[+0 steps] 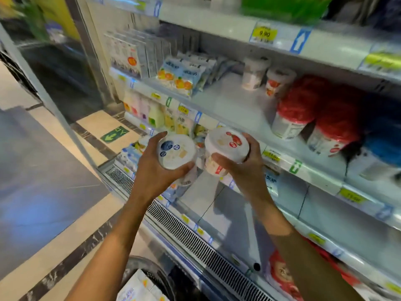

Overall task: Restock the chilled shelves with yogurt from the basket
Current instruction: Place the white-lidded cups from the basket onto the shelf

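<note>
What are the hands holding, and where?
Each holds a yogurt tub by its sides: the left hand the blue-labelled tub, the right hand the strawberry tub.

left tub [176, 152] in left hand [152, 170], right tub [226, 144] in right hand [246, 170], side by side before shelf [238, 105]; pouches [184, 77] on shelf left, cups [255, 72] further back; basket [138, 260] below

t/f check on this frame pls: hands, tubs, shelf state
1. The left hand and right hand each grip one yogurt tub. True.
2. The left hand's tub has a strawberry lid. False: its lid bears blue marks; the strawberry tub is in the right hand.
3. Both held tubs stand on the shelf. False: they are held in front of it.
4. Red-topped tubs stand on that shelf, to the right. True.
</note>
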